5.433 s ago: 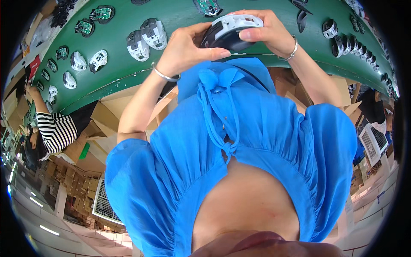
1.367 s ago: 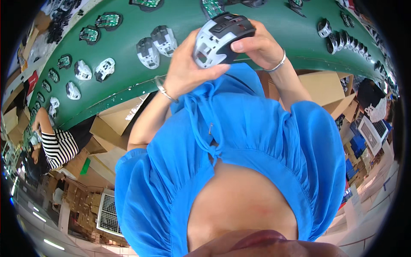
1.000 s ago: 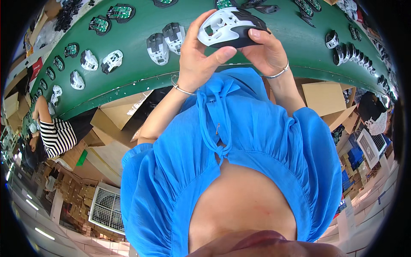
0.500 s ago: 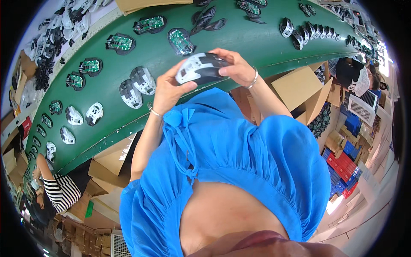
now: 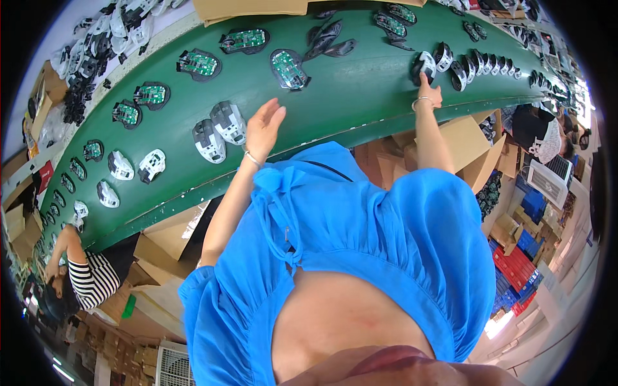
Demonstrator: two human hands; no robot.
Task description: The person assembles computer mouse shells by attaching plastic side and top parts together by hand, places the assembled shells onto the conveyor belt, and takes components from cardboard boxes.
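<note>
My right hand (image 5: pixel 428 96) reaches far out to the right over the green belt. One finger lies against the near side of a grey-and-black computer mouse (image 5: pixel 423 65), and the other fingers are curled. The mouse rests on the belt at the near end of a row of similar mice (image 5: pixel 476 63). My left hand (image 5: pixel 264 127) is empty above the belt, its fingers stretched out. Close to its left lie two white-and-black mouse shells (image 5: pixel 219 134). Beyond it sits an opened mouse base with a green circuit board (image 5: pixel 290 69).
More mouse bases with circuit boards (image 5: pixel 198 63) line the belt's far side. Dark shell parts (image 5: pixel 328 40) lie beyond the middle. Cardboard boxes (image 5: pixel 460 141) stand below the near edge. A person in striped sleeves (image 5: pixel 95 280) works at left, another person (image 5: pixel 534 128) at right.
My right hand has carried the mouse from in front of me to the row at the right. The left hand has let go of it. Things on the belt appear shifted rightward in view.
</note>
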